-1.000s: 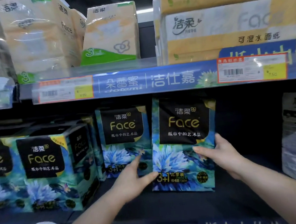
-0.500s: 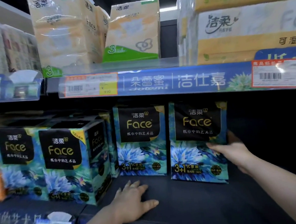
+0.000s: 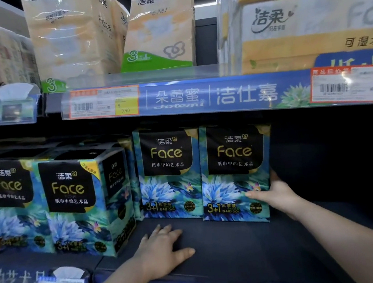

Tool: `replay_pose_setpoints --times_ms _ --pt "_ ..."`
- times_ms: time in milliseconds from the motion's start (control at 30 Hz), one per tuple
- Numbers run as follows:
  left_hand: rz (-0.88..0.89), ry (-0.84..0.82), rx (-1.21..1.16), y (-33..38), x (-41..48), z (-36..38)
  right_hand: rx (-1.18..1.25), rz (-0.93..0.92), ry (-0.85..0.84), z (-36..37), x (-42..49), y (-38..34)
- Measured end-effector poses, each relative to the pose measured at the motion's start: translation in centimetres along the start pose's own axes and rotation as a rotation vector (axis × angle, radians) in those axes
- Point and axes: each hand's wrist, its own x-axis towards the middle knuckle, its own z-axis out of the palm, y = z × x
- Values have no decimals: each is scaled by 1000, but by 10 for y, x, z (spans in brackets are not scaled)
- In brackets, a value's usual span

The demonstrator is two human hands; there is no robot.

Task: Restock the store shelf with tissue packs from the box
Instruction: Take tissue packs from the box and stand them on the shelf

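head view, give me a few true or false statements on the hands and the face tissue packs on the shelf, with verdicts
1. The right hand is on the right side of the rightmost blue Face pack. True.
2. The left hand is lifting a pack. False: it lies flat on the dark shelf board, holding nothing.
3. The rightmost blue Face pack stands upright beside a matching pack. True.
4. The shelf space right of the held pack is full of blue packs. False: it is dark and bare there.
5. The yellow price tag reads 9.90. True.
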Motion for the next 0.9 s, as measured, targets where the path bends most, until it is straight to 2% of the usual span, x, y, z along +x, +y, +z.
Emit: replay_pose_setpoints --times_ms 500,667,900 --pt "-2 53 -5 1 0 2 35 -23 74 9 -1 -3" --pt "-3 48 6 3 -2 1 55 69 49 10 1 -7" --pt "-9 58 15 4 -3 1 -80 168 82 10 -5 -16"
